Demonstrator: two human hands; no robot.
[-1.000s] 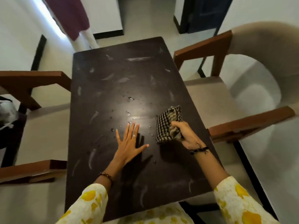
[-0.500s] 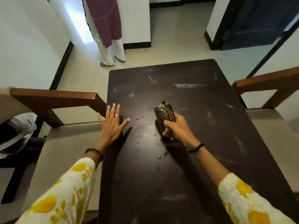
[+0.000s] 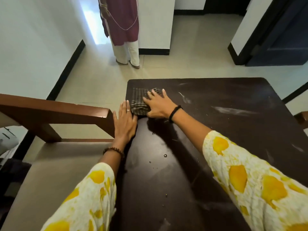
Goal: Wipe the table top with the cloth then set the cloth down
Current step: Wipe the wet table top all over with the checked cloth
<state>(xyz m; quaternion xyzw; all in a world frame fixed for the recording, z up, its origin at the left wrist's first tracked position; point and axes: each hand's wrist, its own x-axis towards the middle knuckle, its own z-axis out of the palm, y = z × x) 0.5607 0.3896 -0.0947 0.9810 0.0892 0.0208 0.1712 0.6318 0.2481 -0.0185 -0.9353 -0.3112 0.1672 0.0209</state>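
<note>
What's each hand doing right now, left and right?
Left hand: open, flat on the table edge, holding nothing.
Right hand: open, fingers spread, pressing the checked cloth onto the table.

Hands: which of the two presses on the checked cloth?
The right hand, with the black wristband, lies on the cloth; the ringed left hand lies flat at the table edge.

The bench point(image 3: 183, 164) top is dark wood with a smooth, half-glossy finish, smeared with pale streaks and dotted with water droplets point(image 3: 165, 155). The cloth point(image 3: 139, 101) is soft woven checked fabric, bunched and creased. The chair point(image 3: 55, 112) beside it has polished brown wooden arms and a matt beige padded seat.
</note>
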